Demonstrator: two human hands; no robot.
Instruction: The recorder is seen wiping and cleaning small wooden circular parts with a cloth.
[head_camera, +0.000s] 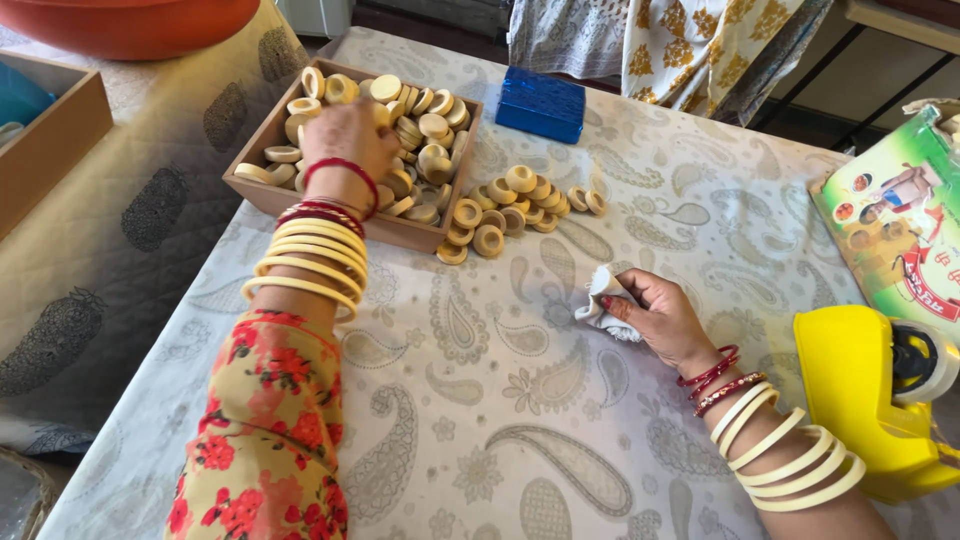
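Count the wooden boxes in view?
2. One wooden box full of cream rings sits at top centre, with the left hand in it; a second wooden box lies at the left edge, partly cut off by the frame.

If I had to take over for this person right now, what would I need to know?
Left hand: reaching into the wooden box, resting on the cream rings there; whether it grips one is hidden.
Right hand: on the patterned tablecloth, pinching a small white cloth.
Done: a cluster of rings lies on the cloth beside the box.
Left: the box holds many more rings.
Nearby: blue box, yellow tape dispenser.
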